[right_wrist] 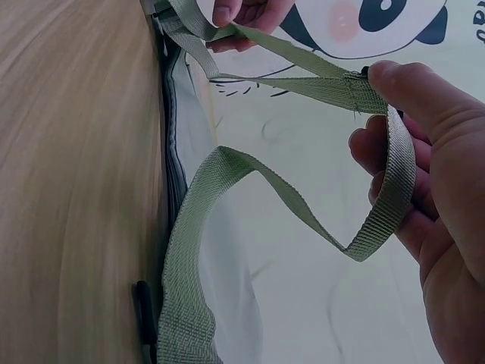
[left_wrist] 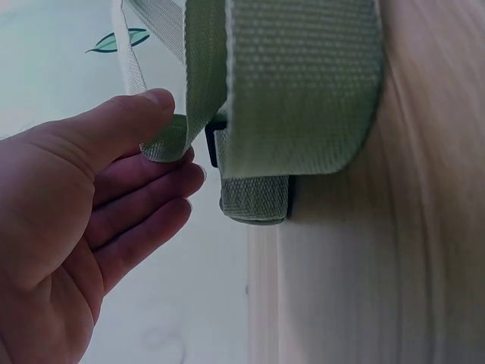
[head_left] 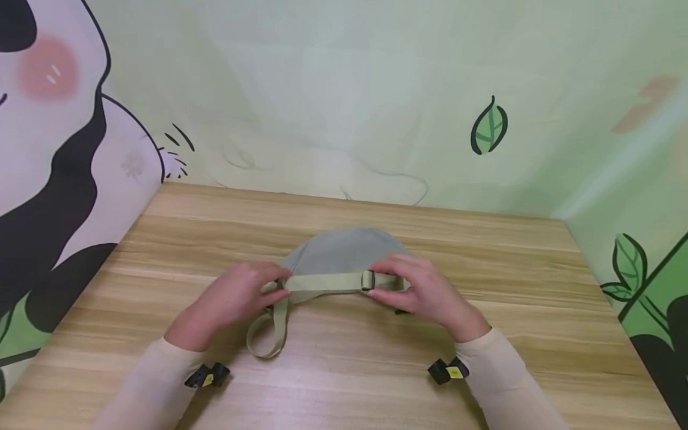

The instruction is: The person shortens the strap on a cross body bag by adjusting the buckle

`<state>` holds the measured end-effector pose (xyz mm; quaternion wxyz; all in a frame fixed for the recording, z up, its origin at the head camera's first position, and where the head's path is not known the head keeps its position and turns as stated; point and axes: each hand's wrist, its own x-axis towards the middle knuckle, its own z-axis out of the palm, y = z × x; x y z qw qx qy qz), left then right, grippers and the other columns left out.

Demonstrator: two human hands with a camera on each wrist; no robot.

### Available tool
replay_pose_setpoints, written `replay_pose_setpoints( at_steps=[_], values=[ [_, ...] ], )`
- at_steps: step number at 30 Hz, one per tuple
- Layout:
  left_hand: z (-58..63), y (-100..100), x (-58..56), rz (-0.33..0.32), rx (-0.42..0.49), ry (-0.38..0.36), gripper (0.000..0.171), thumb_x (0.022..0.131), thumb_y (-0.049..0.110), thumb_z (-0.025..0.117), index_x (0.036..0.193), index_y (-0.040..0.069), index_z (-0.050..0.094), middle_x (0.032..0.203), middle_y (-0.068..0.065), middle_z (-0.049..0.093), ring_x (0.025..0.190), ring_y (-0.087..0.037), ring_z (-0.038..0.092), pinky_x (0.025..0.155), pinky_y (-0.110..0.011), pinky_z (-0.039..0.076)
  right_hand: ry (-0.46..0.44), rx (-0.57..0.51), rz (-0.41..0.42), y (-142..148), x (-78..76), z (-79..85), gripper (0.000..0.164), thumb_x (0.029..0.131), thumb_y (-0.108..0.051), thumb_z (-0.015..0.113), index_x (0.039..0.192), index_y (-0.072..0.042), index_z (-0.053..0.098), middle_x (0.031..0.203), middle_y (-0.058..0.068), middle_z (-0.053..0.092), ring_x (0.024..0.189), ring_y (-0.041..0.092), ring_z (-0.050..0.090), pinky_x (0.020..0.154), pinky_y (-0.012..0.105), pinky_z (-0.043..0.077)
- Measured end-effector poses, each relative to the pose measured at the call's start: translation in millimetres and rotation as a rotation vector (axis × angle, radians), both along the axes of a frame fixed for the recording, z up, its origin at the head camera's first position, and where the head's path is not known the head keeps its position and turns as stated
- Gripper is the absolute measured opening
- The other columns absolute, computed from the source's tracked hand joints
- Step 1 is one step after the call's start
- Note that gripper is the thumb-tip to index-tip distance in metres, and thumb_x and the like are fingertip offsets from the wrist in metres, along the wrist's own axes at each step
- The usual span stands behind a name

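A grey fabric bag (head_left: 349, 248) with a rounded top lies on the table, a pale green webbing strap (head_left: 325, 282) in front of it. My left hand (head_left: 239, 295) pinches the strap between thumb and fingers at its left part; a loop of strap (head_left: 258, 352) hangs below. At the strap's right part, my right hand (head_left: 427, 292) pinches the webbing beside a dark slide buckle (head_left: 368, 280). The strap is stretched between both hands. In the left wrist view, another dark buckle (left_wrist: 212, 144) shows near the left fingers. The right wrist view shows the bag's dark zipper (right_wrist: 174, 144).
The wooden table (head_left: 344, 382) meets a pale green wall (head_left: 333, 107) at the back, with printed side panels left and right. A black wrist device (head_left: 208, 375) sits on the left sleeve and a similar device (head_left: 448, 371) on the right.
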<state>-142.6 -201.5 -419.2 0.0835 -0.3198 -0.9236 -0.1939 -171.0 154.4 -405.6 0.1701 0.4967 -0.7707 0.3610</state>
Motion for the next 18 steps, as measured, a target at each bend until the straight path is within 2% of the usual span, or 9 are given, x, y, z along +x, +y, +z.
replay_pose_setpoints(
  at_steps=[5, 12, 18],
  values=[
    [1.2, -3.6, 0.3, -0.006, 0.009, -0.005, 0.022, 0.095, 0.017, 0.084, 0.115, 0.008, 0.081, 0.108, -0.005, 0.083, 0.095, -0.019, 0.079, 0.084, -0.040, 0.065, -0.013, 0.005, -0.020, 0.3, 1.3, 0.7, 0.039, 0.076, 0.000, 0.095, 0.111, -0.004, 0.077, 0.095, 0.004, 0.076, 0.081, 0.014, 0.069, 0.074, 0.027, 0.060],
    [1.3, -8.0, -0.7, -0.011, 0.041, -0.014, 0.016, 0.095, 0.014, 0.084, 0.111, 0.010, 0.082, 0.106, -0.002, 0.083, 0.093, -0.016, 0.079, 0.081, -0.037, 0.065, -0.015, -0.019, -0.021, 3.1, 0.2, -1.3, 0.033, 0.082, -0.004, 0.093, 0.111, -0.003, 0.077, 0.097, 0.006, 0.078, 0.085, 0.017, 0.071, 0.079, 0.027, 0.060],
    [1.9, -10.8, -1.7, -0.001, 0.036, -0.032, 0.016, 0.095, 0.012, 0.084, 0.110, 0.011, 0.081, 0.103, 0.000, 0.082, 0.091, -0.016, 0.078, 0.080, -0.037, 0.065, -0.023, -0.018, -0.030, 4.6, -0.1, -1.8, 0.035, 0.079, -0.003, 0.094, 0.110, -0.004, 0.077, 0.096, 0.005, 0.077, 0.083, 0.016, 0.069, 0.077, 0.026, 0.059]
  ],
)
